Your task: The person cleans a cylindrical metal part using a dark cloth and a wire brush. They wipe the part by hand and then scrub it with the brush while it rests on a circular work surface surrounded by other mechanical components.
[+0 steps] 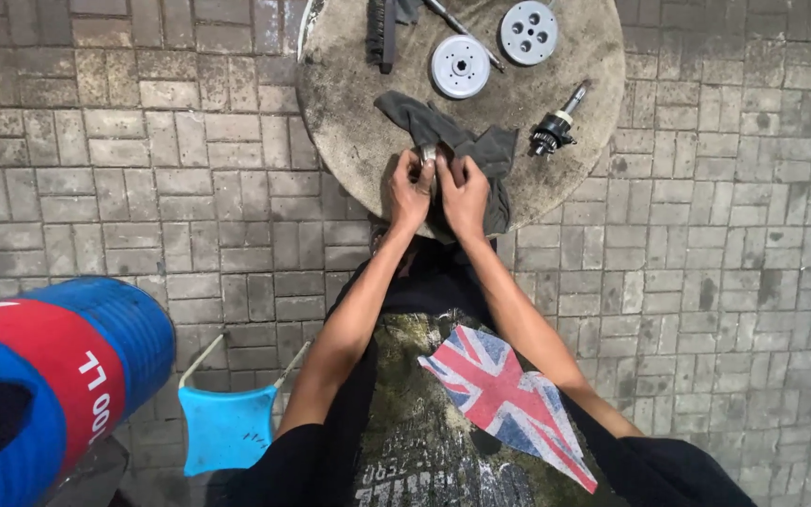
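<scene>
Both of my hands meet over the near edge of a round stone table point(349, 103). My left hand point(407, 191) and my right hand point(465, 195) pinch a small metal part point(429, 156) between their fingertips. A dark grey rag point(429, 127) lies under and around the part, trailing past my right hand. Most of the part is hidden by my fingers.
On the table lie two silver round pulley-like discs point(460, 66) point(528, 31), a black geared shaft point(556, 127), a dark brush-like tool point(384, 33) and a thin metal rod point(457, 26). A blue and red drum point(49, 366) and a blue plastic stool point(227, 427) stand at lower left on brick paving.
</scene>
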